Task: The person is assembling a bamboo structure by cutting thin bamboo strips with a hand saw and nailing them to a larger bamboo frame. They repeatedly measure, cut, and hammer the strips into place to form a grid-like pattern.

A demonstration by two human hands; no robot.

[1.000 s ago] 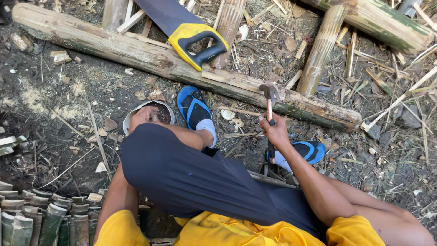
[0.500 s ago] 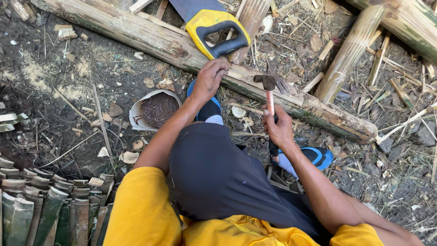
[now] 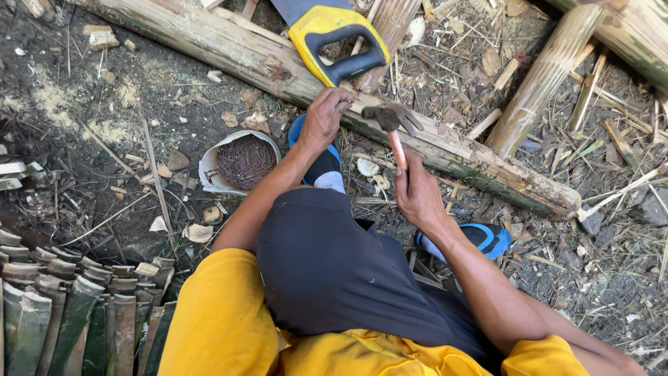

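Hands are working at the bamboo pole [image 3: 445, 150] lying diagonally on the ground. Left hand [image 3: 323, 118] is pinching its fingertips against the pole's top, probably steadying a nail, though the nail itself is too small to make out. Right hand [image 3: 417, 195] is gripping the wooden handle of the claw hammer [image 3: 391, 118], head hovering just right of the left fingers, just above the pole.

Step, as I read it: setting a nail for the strike. Next move needs a short, light tap, with the left fingers staying clear of the hammer face.

Nail bowl [image 3: 240, 163] is sitting on the dirt left of the knee; yellow-handled saw [image 3: 337, 42] is resting across the pole above.

Versus a second ago: left hand has moved from near the knee up to the pole, and the hammer head has closed in beside it.
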